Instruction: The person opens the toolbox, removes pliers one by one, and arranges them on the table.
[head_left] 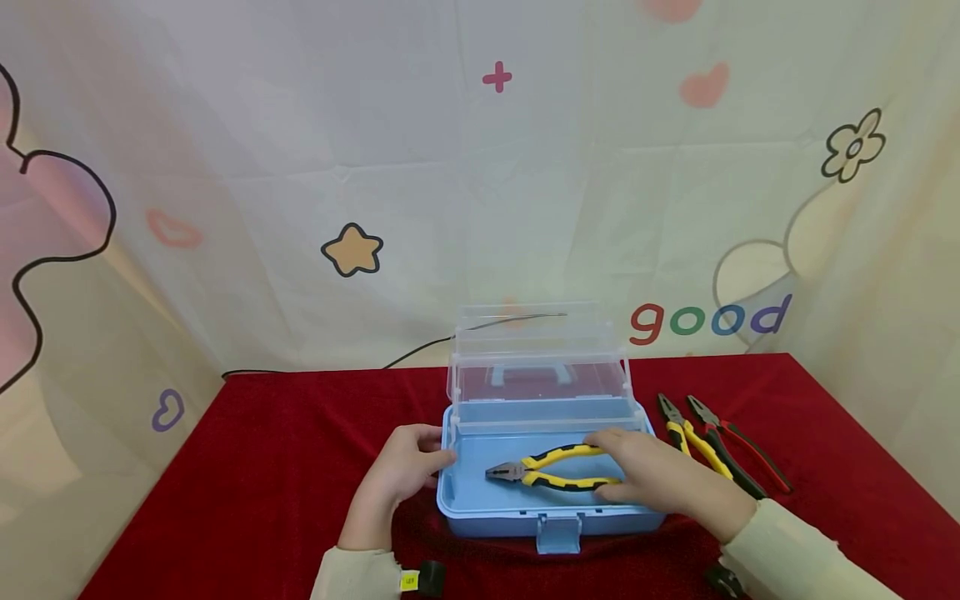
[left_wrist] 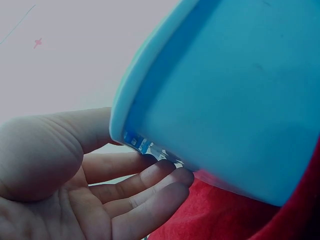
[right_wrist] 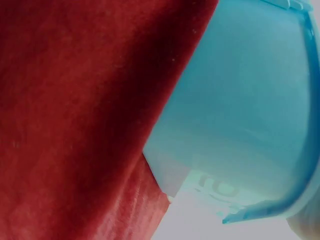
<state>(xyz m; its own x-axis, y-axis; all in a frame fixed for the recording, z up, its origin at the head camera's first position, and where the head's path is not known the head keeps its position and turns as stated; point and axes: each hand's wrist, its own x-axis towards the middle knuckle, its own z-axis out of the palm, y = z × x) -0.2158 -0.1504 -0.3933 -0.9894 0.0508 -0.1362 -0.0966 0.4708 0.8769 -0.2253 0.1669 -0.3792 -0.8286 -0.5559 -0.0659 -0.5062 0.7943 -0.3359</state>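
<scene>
A light blue toolbox [head_left: 498, 527] stands with its clear lid [head_left: 540, 375] raised at the back. My left hand [head_left: 405, 458] holds the box's left side, the thumb over the rim and the other fingers outside; the left wrist view shows these fingers [left_wrist: 145, 200] against the outer wall. Combination pliers [head_left: 558, 482] with yellow and black handles are over the tray, their head pointing left and handles spread. My right hand [head_left: 648, 471] grips the handle ends, fingers at the upper one and thumb at the lower. In the right wrist view the box wall hides most of this hand.
Right of the box lie another pair of yellow-handled pliers [head_left: 693, 442] and red and black pliers [head_left: 738, 450], close beside my right forearm. A red cloth [head_left: 300, 467] covers the table. A latch [head_left: 558, 535] hangs at the box's front. Behind is a printed curtain [head_left: 420, 167].
</scene>
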